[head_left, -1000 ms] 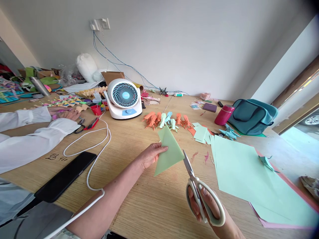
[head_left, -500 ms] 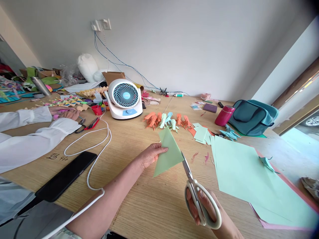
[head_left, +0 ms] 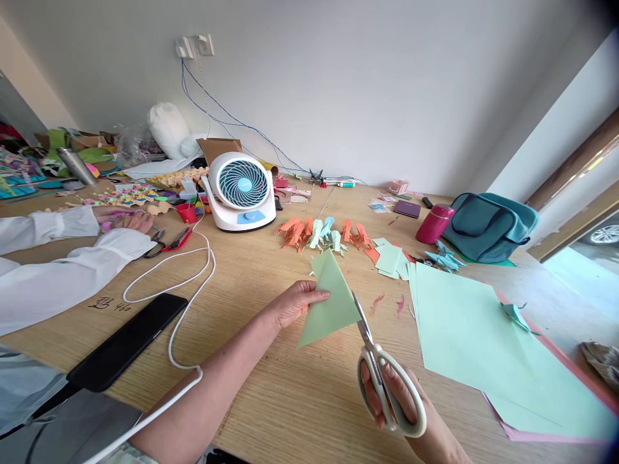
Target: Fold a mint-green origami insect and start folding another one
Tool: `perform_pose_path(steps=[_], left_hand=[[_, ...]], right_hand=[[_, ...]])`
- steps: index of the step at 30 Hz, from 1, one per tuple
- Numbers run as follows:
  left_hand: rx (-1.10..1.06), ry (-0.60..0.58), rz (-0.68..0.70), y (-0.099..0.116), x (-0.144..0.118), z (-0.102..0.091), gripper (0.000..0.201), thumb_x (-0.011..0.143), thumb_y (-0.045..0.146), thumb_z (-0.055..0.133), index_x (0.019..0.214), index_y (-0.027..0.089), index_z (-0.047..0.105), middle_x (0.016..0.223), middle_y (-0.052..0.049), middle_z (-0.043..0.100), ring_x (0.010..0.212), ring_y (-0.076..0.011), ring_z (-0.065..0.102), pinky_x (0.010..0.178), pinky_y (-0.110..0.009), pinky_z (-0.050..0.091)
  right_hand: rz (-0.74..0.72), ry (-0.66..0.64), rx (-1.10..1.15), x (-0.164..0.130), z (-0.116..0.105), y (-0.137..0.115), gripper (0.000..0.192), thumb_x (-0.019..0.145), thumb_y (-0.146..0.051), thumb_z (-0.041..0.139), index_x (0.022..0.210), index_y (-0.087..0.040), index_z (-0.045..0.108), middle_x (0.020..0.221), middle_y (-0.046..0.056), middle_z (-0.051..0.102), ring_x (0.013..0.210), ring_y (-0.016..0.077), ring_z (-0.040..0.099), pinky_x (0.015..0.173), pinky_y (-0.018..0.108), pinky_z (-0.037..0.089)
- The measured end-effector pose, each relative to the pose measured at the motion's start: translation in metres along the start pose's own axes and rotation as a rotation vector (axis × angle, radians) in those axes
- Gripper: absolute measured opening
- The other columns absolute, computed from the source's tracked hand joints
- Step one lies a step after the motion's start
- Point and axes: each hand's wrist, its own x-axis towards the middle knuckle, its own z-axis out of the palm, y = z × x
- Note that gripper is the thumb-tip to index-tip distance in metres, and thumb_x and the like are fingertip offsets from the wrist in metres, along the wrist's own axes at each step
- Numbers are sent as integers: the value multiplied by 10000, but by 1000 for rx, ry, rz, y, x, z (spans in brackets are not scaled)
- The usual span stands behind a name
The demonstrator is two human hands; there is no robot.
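While the left hand [head_left: 293,303] pinches a folded green paper triangle [head_left: 329,303] by its left edge, thumb on top and fingers beneath, the right hand [head_left: 394,399] grips white-handled scissors [head_left: 380,374] through the loops, blades slightly parted and the tips meeting the triangle's lower right edge. The triangle is held just above the wooden table [head_left: 290,399], between both hands, apex pointing away from the person. To cut cleanly here, the paper is best kept taut and level, the blades square to the folded edge, and the paper fed into the blades rather than the scissors pushed forward — judged from the grip shown. A stack of pale green sheets [head_left: 464,328] lies to the right over a pink sheet; folded orange and mint paper figures [head_left: 325,233] stand in a row beyond, near a white desk fan [head_left: 242,191]. A black phone [head_left: 128,341] on a white cable [head_left: 184,290] lies to the left, where a co-worker's white sleeves [head_left: 62,270] rest on the table.
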Motion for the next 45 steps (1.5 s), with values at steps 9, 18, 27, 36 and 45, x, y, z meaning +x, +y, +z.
perform_pose_path(steps=[9,18,27,36,45], left_hand=[[11,-16,0,-1,0,-2,332,689,364,832,926,139,772,918,-99,774,879,-212,709,839,-293,512],[20,-58,-39,-2,-3,4,323,672,369,840,886,135,776,885,-104,775,854,-223,711,827,-297,503],[17,-53,-32,-3,-3,3,327,665,378,848,874,137,776,887,-96,775,849,-198,700,826,-280,498],[49,-97,-63,-6,-3,5,360,670,384,843,907,122,771,856,-99,768,798,-185,697,780,-267,503],[50,-104,-61,-8,-3,6,364,667,395,845,906,130,776,839,-83,764,793,-166,689,779,-249,509]], right_hand=[[50,7,-18,-1,3,-6,504,940,-638,430,884,-157,570,609,-6,529,479,108,489,493,247,369],[-8,9,-16,1,0,6,464,972,-589,399,946,-155,562,639,9,565,501,115,510,506,249,390],[7,42,-33,1,2,1,446,973,-576,419,873,-163,556,605,-10,539,472,98,496,489,236,368],[-8,33,-14,4,2,5,465,976,-583,405,958,-151,574,628,2,558,497,107,515,503,241,381],[-19,47,-28,5,4,4,466,978,-582,400,884,-158,570,587,-16,518,468,91,471,493,236,352]])
